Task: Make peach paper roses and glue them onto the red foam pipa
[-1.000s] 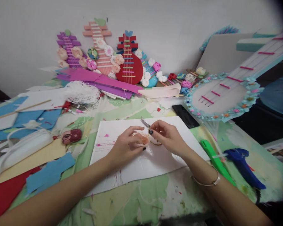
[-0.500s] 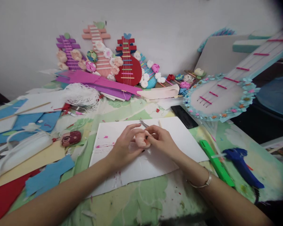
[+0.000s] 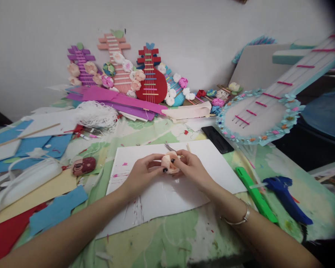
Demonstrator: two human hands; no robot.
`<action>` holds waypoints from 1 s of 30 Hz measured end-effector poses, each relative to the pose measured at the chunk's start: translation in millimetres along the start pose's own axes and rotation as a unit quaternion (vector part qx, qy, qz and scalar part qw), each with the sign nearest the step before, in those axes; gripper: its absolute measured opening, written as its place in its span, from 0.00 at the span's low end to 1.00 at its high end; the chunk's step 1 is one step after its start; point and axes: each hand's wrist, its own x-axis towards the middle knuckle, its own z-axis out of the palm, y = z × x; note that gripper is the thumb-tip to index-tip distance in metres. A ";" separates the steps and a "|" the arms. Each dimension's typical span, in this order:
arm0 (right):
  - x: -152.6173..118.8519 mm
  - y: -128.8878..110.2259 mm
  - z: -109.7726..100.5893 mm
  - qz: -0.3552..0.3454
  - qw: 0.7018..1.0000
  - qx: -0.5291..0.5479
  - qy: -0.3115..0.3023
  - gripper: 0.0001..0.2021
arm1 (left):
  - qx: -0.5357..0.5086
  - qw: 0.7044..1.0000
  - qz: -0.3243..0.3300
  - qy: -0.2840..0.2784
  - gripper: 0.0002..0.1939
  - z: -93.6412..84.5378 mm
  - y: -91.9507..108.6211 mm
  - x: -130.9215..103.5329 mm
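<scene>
A peach paper flower (image 3: pixel 171 163) is held up between both hands above a white board (image 3: pixel 167 201). My left hand (image 3: pixel 145 171) pinches its left side, thumb at the lower front. On the other side my right hand (image 3: pixel 192 167) grips it, with the thumb on the front petals and the fingers curled behind. Just beyond the flower, scissors (image 3: pixel 169 147) lie on the board, partly hidden by the hands. A thin stick (image 3: pixel 188 147) is beside them. Pink smears mark the board's left part.
To the right lie a black phone (image 3: pixel 217 139), a green cutter (image 3: pixel 257 195) and a blue glue gun (image 3: pixel 287 199). A large white paper lute (image 3: pixel 262 115) leans behind them. Decorated lutes (image 3: pixel 151 83) line the wall. White string (image 3: pixel 96 115) and blue sheets (image 3: pixel 58 208) cover the left.
My left hand has moved from cupping the flower with fingers raised to pinching it, thumb now on its front. The flower has turned and risen slightly. The whole view has shifted a little.
</scene>
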 end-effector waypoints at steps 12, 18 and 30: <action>0.7 5.7 -0.8 -0.054 0.994 -0.093 0.035 0.11 | -0.048 0.999 0.015 -0.005 0.19 2.1 1.6 -2.1; -0.9 5.2 -2.0 -0.163 0.957 -0.208 0.120 0.10 | -0.030 1.000 0.007 0.005 0.18 1.2 4.2 -3.1; -7.7 7.8 15.9 -0.250 0.880 -0.377 0.146 0.07 | 0.093 0.985 0.125 0.071 0.22 13.8 -6.1 -8.1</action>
